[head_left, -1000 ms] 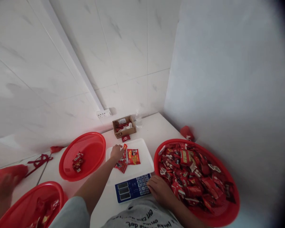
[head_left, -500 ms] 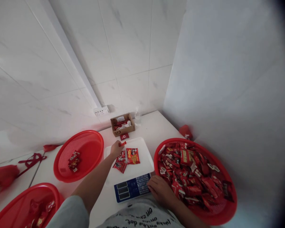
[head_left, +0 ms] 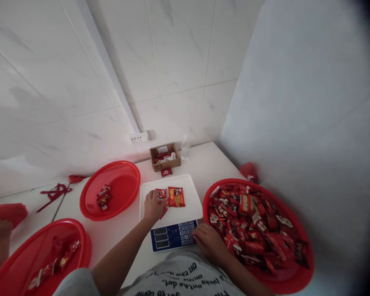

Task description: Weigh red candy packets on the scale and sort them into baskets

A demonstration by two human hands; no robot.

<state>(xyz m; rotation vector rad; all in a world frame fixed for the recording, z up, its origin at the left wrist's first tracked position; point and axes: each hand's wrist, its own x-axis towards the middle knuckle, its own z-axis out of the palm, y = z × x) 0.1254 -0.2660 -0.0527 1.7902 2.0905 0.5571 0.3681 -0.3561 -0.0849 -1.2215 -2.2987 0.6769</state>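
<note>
My left hand (head_left: 153, 204) is over the white tray (head_left: 189, 211) of a scale, its fingers closed around red snack packets and partly hiding them. Part of a red packet (head_left: 164, 212) shows below the fingers. Beside them lies a red-and-orange snack packet (head_left: 176, 197) with a cartoon print. My right hand (head_left: 211, 243) rests at the right edge of the scale's blue keypad panel (head_left: 174, 236), with loosely bent fingers and nothing seen in them. Right beside it stands a red basket (head_left: 308, 263) heaped with red-wrapped snacks (head_left: 255, 226).
A red basket (head_left: 132, 176) with a few small packets stands left of the scale, another red basket (head_left: 83, 234) nearer. A cardboard box (head_left: 169, 163), a red packet (head_left: 166, 172) and a clear bottle (head_left: 185, 152) are behind. At far left another person's hand (head_left: 0, 232) touches a red bag (head_left: 10, 213).
My left hand has come down and nearer from above the tray's back left, where it pinched a small red packet, onto the packets. My right hand stays by the keypad. The view has shifted slightly.
</note>
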